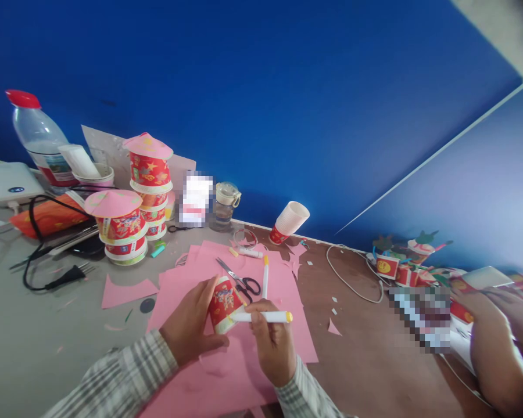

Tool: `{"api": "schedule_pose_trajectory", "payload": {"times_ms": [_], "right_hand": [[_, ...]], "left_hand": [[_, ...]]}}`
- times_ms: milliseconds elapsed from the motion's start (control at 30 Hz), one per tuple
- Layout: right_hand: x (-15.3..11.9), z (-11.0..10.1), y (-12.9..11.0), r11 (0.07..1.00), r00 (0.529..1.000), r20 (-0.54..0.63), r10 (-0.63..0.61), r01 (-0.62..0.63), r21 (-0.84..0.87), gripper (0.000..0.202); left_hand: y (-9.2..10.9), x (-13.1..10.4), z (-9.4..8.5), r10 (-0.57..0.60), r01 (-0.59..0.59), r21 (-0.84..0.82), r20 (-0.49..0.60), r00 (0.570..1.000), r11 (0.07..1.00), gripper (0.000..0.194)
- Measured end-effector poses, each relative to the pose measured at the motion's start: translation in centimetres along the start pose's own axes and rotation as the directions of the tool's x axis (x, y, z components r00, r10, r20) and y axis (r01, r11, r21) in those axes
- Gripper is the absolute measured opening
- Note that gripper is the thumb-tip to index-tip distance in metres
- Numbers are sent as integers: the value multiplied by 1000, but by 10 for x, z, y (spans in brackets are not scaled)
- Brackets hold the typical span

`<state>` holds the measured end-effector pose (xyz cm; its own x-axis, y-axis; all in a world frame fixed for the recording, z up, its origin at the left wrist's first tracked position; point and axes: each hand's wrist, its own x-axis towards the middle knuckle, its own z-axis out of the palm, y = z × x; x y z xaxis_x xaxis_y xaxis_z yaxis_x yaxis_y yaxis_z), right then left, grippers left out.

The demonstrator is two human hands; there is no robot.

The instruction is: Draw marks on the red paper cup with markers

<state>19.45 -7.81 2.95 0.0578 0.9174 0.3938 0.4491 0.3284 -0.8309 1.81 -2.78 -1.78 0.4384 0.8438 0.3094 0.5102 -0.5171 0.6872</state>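
Note:
A red patterned paper cup [225, 300] lies tilted in my left hand [194, 322], fingers behind it and thumb along its lower rim. My right hand [273, 347] grips a white marker [268, 317] with a yellow end, its tip at the cup's pale rim. Under both hands are pink paper sheets [287, 331]. Dark-handled scissors [239, 280] lie half open just beyond the cup, beside another white marker [265, 278] with a yellow cap.
Stacked cups with pink cone tops [114, 204] [148, 146] stand left, near a bottle [41, 136] and a black plug [67, 277]. A leaning cup stack [290, 219] is at the back. Another person's arms [497, 342] reach in at right.

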Motion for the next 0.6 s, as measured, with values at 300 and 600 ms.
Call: {"api": "schedule_pose_trajectory", "payload": {"times_ms": [300,600], "right_hand": [[3,-3,-3,1000,1000,-5,-2,2,-10,19],[2,-3,-3,999,999,-4,38,-38,-6,20]], "left_hand": [[0,1,-1,17,-17,16,5,1000,1000,118],[1,1,0,14,-14,6,7,1000,1000,119]]}}
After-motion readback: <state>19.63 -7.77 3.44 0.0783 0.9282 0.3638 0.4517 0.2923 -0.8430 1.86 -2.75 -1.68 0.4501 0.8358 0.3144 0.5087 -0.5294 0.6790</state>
